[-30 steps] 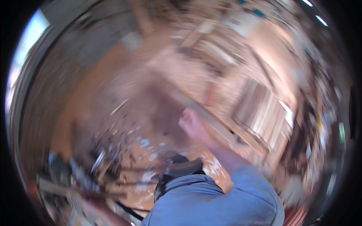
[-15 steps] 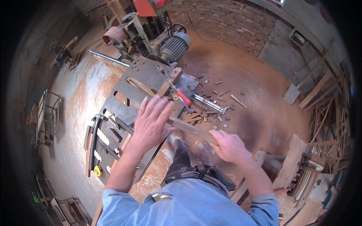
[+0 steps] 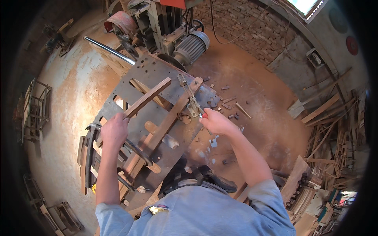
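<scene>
My left hand [image 3: 114, 129] is closed around a narrow wooden strip [image 3: 151, 93], which slants up and to the right over the metal machine table [image 3: 136, 108]. Over at the table's right edge, my right hand [image 3: 218, 122] wraps the red handle of a toggle clamp [image 3: 193, 104]; only a bit of red shows by the fingers. Next to that clamp, a long wooden fence [image 3: 169, 122] lies diagonally across the slotted table. A black bar clamp [image 3: 90, 145] stands at the table's left side, close to my left forearm.
Beyond the table are a grey electric motor [image 3: 191, 48] and a red guard [image 3: 120, 23]. Small wood offcuts [image 3: 226, 104] litter the floor to the right. Timber scraps [image 3: 348, 129] are stacked along the right wall. A steel rod [image 3: 110, 50] projects at the far left.
The wooden strip has passed from my right hand to my left, which moved left with it. My right hand has taken hold of the clamp's red handle. The view has shifted.
</scene>
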Tool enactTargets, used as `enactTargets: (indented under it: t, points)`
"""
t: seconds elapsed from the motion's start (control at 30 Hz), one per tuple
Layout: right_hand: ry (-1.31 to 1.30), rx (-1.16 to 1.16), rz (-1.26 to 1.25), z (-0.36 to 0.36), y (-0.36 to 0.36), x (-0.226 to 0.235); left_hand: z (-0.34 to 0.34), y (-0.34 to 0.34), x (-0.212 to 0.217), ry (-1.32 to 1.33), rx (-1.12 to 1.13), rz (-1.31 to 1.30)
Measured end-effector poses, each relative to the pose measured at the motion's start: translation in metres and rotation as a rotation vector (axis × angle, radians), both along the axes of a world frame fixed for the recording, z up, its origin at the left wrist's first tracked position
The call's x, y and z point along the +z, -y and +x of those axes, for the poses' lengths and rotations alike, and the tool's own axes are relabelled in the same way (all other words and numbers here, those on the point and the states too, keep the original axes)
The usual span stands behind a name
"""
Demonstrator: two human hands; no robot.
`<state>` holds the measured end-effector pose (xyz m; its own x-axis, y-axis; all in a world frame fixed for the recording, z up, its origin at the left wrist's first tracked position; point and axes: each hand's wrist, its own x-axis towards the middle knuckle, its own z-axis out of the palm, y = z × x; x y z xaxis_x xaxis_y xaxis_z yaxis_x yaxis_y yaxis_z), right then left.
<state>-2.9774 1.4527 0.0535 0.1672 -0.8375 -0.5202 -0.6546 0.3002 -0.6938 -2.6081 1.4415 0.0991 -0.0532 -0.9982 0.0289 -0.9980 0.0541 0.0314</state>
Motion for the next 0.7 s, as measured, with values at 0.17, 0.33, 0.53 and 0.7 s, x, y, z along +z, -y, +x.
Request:
enactTargets:
  t: [0.17,0.33,0.53,0.7]
  points:
    - [-0.076,0.019,-0.047,0.006,0.002,-0.008,-0.04,0.045,-0.042,0.048,0.017,0.235]
    - [-0.011,0.007,-0.08,0.003,0.001,-0.016,-0.084,0.049,-0.08,-0.058,0.045,0.177]
    - [0.039,0.055,-0.046,-0.011,0.003,-0.035,-0.146,0.042,-0.136,-0.303,0.185,0.073]
    - [0.093,0.004,0.097,0.0,0.005,-0.009,-0.148,0.035,-0.139,-0.406,0.234,0.036]
